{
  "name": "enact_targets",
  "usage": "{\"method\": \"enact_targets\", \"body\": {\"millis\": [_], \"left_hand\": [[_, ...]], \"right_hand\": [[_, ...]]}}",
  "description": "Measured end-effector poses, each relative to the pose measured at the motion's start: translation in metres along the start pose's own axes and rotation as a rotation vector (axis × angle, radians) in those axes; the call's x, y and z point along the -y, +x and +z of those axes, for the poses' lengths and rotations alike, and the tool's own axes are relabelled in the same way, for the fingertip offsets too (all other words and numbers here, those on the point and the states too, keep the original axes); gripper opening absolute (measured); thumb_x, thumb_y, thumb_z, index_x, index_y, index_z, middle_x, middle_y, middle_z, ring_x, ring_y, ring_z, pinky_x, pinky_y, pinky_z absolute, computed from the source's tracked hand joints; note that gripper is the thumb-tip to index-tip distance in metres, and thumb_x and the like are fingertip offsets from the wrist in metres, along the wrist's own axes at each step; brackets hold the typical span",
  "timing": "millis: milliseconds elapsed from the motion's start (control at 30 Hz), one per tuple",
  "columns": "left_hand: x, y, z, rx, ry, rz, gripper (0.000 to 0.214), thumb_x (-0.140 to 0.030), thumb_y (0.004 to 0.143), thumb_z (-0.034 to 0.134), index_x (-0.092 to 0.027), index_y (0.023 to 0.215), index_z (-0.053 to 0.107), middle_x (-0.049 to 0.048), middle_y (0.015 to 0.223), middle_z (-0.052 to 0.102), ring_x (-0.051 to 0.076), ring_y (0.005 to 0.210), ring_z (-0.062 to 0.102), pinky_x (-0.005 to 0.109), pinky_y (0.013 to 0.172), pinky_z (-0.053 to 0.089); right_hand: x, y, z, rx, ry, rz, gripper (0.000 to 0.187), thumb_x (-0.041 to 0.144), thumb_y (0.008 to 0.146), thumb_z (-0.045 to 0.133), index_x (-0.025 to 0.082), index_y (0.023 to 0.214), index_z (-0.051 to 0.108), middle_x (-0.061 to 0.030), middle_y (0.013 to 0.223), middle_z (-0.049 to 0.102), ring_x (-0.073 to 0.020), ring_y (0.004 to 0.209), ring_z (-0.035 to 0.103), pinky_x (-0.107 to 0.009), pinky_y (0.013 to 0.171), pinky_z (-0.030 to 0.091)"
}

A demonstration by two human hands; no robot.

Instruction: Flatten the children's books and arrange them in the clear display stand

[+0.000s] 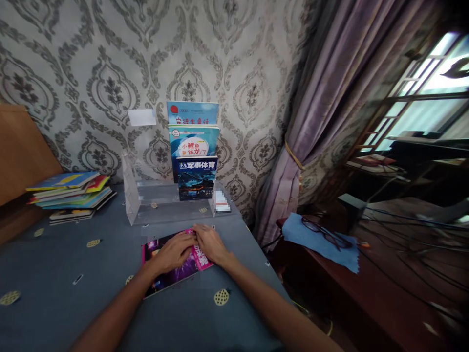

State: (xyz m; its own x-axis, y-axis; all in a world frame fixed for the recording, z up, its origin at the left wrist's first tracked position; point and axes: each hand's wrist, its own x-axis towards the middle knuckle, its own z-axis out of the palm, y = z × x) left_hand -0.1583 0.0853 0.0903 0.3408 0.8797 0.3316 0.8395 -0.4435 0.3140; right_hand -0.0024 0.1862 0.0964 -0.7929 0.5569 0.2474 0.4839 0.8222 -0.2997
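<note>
A dark purple and pink magazine [164, 274] lies flat on the blue-grey tablecloth [73, 303]. My left hand [175, 252] rests on top of it, fingers curled at its upper part. My right hand [209, 243] lies on its pink far-right corner, fingers together and touching the left hand. Whether either hand grips the magazine's edge cannot be made out. Just behind stands a clear acrylic display rack [146, 203] holding three upright books [196, 176] in stepped rows.
A stack of colourful books [71, 195] lies at the far left by a wooden board [18, 151]. On the right, glasses [324, 232] rest on a blue cloth [322, 244] on a dark wooden surface with cables. A purple curtain [322, 122] hangs beside the window.
</note>
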Motion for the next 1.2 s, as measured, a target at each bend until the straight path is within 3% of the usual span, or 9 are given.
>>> {"method": "enact_targets", "body": {"millis": [633, 867, 1200], "left_hand": [[-0.002, 0.000, 0.002, -0.079, 0.157, 0.044, 0.031, -0.019, 0.096, 0.044, -0.019, 0.122, 0.062, 0.0098, 0.121, 0.068, 0.021, 0.117, 0.061, 0.041, 0.106, 0.047], [-0.006, -0.008, -0.001, -0.053, 0.285, -0.166, 0.036, -0.025, 0.098, 0.042, -0.016, 0.129, 0.058, 0.0133, 0.132, 0.064, 0.023, 0.122, 0.061, 0.042, 0.107, 0.047], [-0.014, -0.042, -0.024, -0.029, 0.370, -0.412, 0.039, -0.025, 0.097, 0.038, -0.017, 0.129, 0.060, 0.0117, 0.135, 0.063, 0.025, 0.127, 0.058, 0.042, 0.108, 0.045]], "right_hand": [[0.008, -0.007, -0.009, 0.011, -0.065, 0.063, 0.030, 0.015, 0.099, 0.042, 0.020, 0.120, 0.062, -0.0078, 0.115, 0.070, -0.0218, 0.108, 0.055, -0.033, 0.087, 0.036], [0.010, -0.009, -0.012, 0.027, -0.070, 0.065, 0.032, 0.016, 0.099, 0.041, 0.021, 0.124, 0.060, -0.0076, 0.120, 0.070, -0.0216, 0.113, 0.053, -0.034, 0.090, 0.035], [0.004, -0.008, -0.004, 0.008, -0.066, 0.052, 0.033, 0.017, 0.099, 0.041, 0.023, 0.124, 0.061, -0.0071, 0.121, 0.069, -0.0223, 0.113, 0.053, -0.036, 0.091, 0.035]]}}
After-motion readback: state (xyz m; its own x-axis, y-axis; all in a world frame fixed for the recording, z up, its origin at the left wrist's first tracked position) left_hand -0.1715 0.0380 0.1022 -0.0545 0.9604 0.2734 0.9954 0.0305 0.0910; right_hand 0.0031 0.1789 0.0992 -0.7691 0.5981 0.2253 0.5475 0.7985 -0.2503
